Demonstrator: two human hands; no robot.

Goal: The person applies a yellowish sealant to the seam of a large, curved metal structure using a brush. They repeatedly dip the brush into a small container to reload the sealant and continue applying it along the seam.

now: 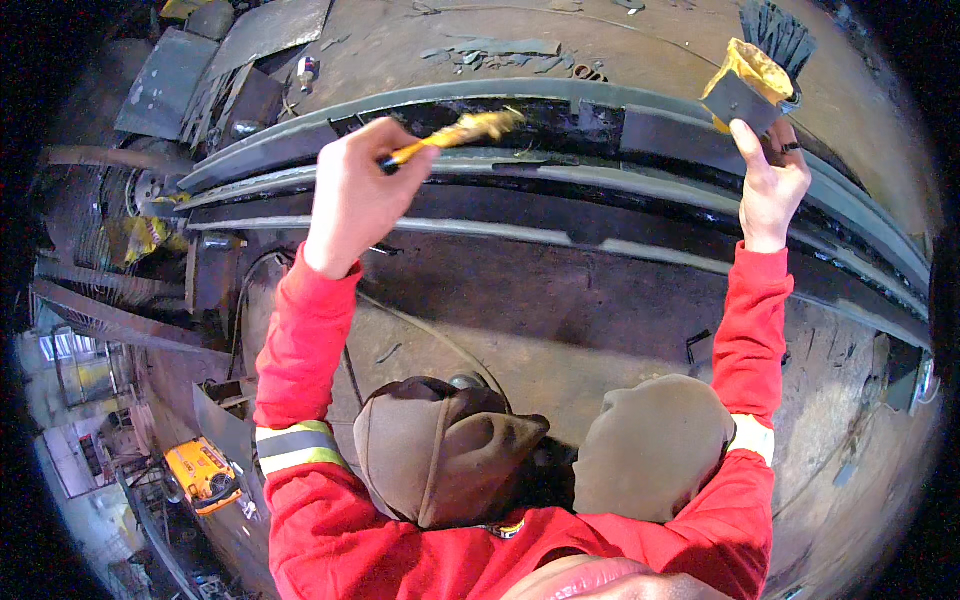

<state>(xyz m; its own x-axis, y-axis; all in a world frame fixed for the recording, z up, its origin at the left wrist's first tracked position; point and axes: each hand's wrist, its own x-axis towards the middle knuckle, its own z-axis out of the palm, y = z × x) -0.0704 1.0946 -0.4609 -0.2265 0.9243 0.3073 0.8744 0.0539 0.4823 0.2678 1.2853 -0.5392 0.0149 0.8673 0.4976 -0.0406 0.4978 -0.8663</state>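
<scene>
My left hand point(362, 190) is closed around a paintbrush point(440, 140) with a yellow handle. Its bristle end, coated in something tan-yellow, points right over the steel beams. At the upper right my right hand point(770, 185) grips a small dark container point(745, 95), its rim and inside smeared with yellow. The thumb presses on the container's near side; the other fingers are mostly hidden behind it. Long grey steel beams point(560, 235) lie side by side beneath both hands, bowed by the lens. Glossy black patches show between them.
Metal sheets point(170, 85) lie at the far left, and flat scraps point(500, 50) litter the floor beyond the beams. A bundle of dark strips point(778, 38) lies past the container. A yellow-orange machine point(203, 475) stands at the lower left. A cable point(440, 340) curves across the near floor.
</scene>
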